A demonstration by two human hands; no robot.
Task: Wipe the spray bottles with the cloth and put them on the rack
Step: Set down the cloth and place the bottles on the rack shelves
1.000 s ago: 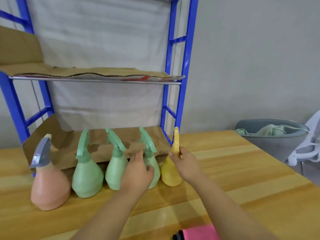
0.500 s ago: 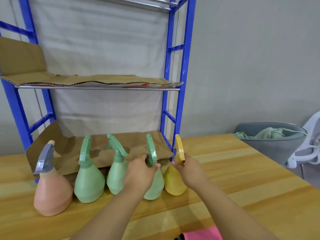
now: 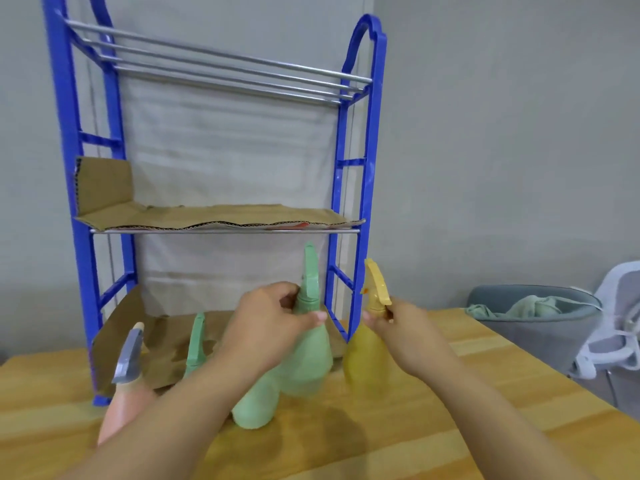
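Note:
My left hand [image 3: 270, 317] grips the neck of a green spray bottle [image 3: 308, 355] and holds it up off the table. My right hand [image 3: 398, 320] grips the neck of a yellow spray bottle [image 3: 363, 365], also raised, in front of the rack's right post. Two more green bottles [image 3: 256, 407] [image 3: 195, 348] and a pink bottle with a grey trigger [image 3: 128, 386] stand on the table, partly hidden by my left arm. The blue rack [image 3: 349, 188] stands behind them, its middle shelf [image 3: 214, 220] lined with cardboard. No cloth is in view.
The wooden table [image 3: 450, 427] runs to the right and toward me. A grey chair [image 3: 533, 327] with a green cloth on its seat and a white chair [image 3: 620, 327] stand past the right edge. Cardboard lines the rack's bottom shelf [image 3: 159, 334].
Both hands have lifted their bottles off the table. The view has tilted up, showing the rack's top rails, and the pink thing at the bottom edge is out of sight.

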